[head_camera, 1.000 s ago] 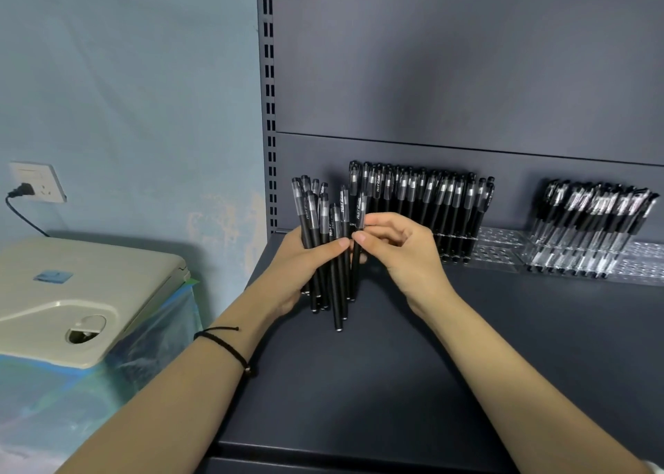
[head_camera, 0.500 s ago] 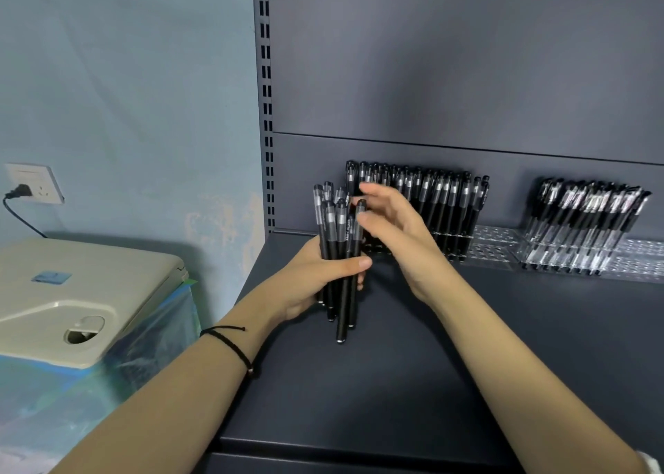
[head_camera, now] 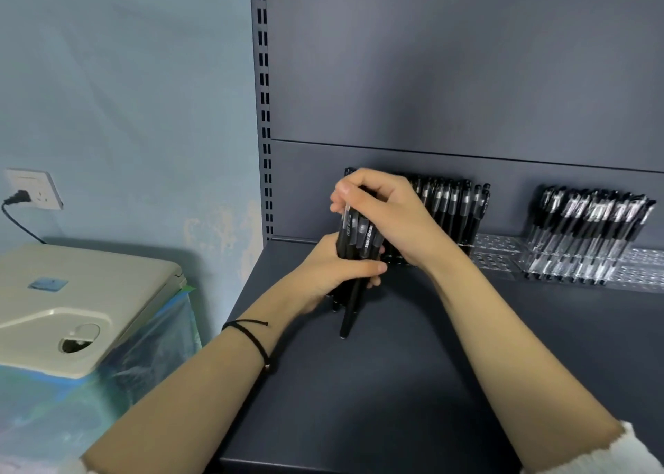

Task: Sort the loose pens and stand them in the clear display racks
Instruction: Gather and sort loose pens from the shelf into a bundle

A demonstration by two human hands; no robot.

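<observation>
The left hand (head_camera: 334, 272) grips the pens (head_camera: 359, 232) upright over the shelf (head_camera: 395, 383), the right hand (head_camera: 388, 214) closed round their caps — one pen (head_camera: 350, 315) hangs lower and, with a looser squeeze, could slip out and roll off before reaching the racks (head_camera: 499, 254)

There is one camera, and it sits on the person's head. It looks forward and a bit down, over a dark shelf (head_camera: 413, 383). Both bare arms come in from the bottom corners and reach away from the camera. The left hand (head_camera: 332, 274) and the right hand (head_camera: 390, 211) meet on a bundle of pens (head_camera: 359, 238) near the middle of the view, close to the camera. The clear racks (head_camera: 497, 254) stand farther off, at the back of the shelf, to the right. The view is wide, so a blue wall (head_camera: 125, 96) and a beige machine (head_camera: 72, 286) show on the left side too.
</observation>
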